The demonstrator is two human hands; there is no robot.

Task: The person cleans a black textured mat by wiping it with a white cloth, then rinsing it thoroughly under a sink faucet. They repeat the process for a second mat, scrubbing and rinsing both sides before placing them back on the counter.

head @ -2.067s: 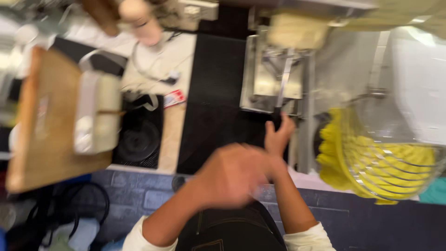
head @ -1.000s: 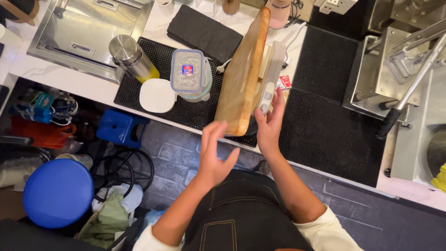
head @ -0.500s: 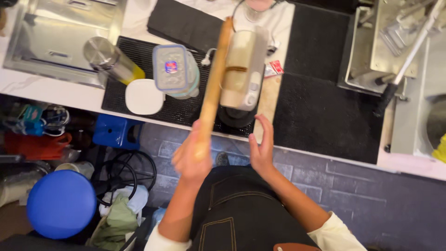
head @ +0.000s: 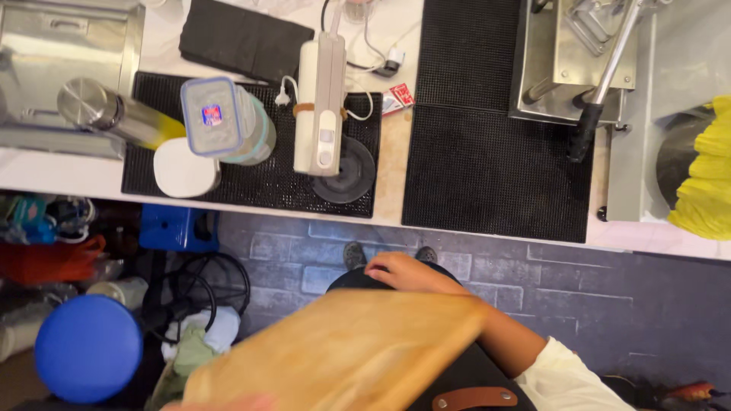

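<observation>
Head view: white counter (head: 68, 179) spans 9 to 3 o'clock, black ribbed mats (head: 487, 152) on it, grey brick floor below. Wooden cutting board (head: 335, 354) sits low at 6 o'clock, held off the counter, blurred. Right hand (head: 407, 272) grips its top edge at 12 o'clock of the board, fingers curled together. Left hand (head: 228, 403) barely visible at the board's 7 o'clock; finger state can't tell. Hand mixer (head: 321, 99) lies on the left mat.

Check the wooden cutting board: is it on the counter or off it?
Off. The wooden cutting board is held low over the floor, right hand on its top edge, left hand at its lower corner.
</observation>
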